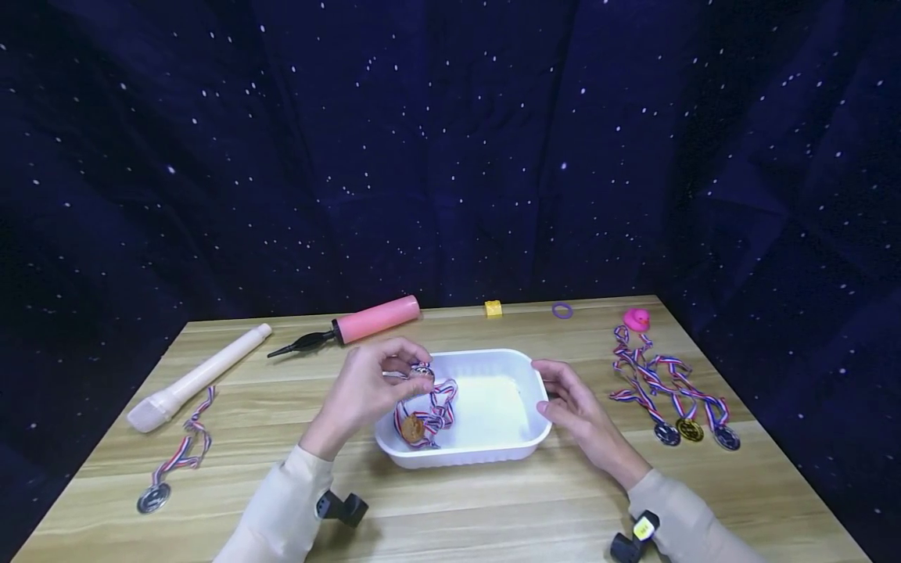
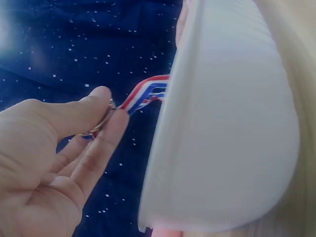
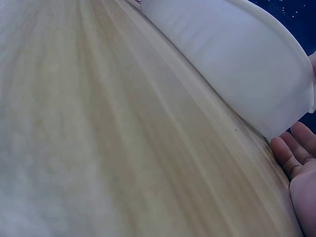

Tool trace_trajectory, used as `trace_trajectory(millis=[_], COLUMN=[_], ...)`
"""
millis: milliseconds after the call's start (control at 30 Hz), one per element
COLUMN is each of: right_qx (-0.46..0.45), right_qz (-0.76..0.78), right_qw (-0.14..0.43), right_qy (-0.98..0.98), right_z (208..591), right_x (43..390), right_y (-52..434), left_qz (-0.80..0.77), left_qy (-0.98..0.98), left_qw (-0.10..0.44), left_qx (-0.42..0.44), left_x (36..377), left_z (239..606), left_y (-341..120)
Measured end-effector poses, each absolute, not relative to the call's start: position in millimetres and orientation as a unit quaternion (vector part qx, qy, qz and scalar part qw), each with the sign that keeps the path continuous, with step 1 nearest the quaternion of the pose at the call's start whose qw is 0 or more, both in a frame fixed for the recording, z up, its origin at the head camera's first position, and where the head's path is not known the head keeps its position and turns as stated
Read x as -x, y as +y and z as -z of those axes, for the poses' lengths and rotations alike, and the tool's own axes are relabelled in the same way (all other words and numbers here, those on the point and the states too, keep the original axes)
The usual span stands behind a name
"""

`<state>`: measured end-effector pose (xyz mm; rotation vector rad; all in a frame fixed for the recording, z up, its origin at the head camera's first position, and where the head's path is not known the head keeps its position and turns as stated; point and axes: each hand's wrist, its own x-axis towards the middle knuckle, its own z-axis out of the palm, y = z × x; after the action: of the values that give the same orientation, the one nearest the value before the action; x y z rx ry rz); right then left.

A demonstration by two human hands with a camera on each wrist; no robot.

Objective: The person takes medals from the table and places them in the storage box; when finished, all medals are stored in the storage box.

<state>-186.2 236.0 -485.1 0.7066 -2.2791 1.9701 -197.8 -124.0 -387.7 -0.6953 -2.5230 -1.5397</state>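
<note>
My left hand [image 1: 369, 387] pinches a medal [image 1: 422, 371] between thumb and fingers, above the left end of a white plastic basin [image 1: 493, 452]. The left wrist view shows that medal nearly edge-on, its striped ribbon [image 2: 148, 89] running over the basin's rim. Inside the basin, at the left, lies a bronze-coloured medal [image 1: 412, 428] among red, white and blue ribbons [image 1: 443, 403]. My right hand [image 1: 580, 410] holds the basin's right end, thumb and fingers at the rim; in the right wrist view, other fingers [image 3: 281, 150] touch low on its wall.
A silver medal [image 1: 153, 497] and a white inflatable microphone [image 1: 200, 379] lie left. Behind are a pink hand pump [image 1: 376, 319], yellow block [image 1: 493, 309] and purple ring [image 1: 562, 311]. At right sit a pink duck [image 1: 637, 319] and several medals, one gold [image 1: 690, 429].
</note>
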Motion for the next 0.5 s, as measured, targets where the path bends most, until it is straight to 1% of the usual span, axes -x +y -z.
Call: trace_trajectory(millis=[200, 367, 500], right_qx=[-0.228, -0.228, -0.230], right_qz=[-0.638, -0.636, -0.636], right_qw=[0.023, 0.025, 0.027], right_qy=[-0.735, -0.737, -0.736], right_z=[486, 486, 486], right_x=[187, 187, 187], right_y=[236, 236, 236], left_qz=[0.421, 0.385, 0.358], left_qy=[-0.868, -0.878, -0.884], left_qw=[0.040, 0.023, 0.024], left_qx=[0.259, 0.284, 0.301], left_x=[199, 198, 198], left_z=[396, 398, 401], left_y=[-125, -123, -122])
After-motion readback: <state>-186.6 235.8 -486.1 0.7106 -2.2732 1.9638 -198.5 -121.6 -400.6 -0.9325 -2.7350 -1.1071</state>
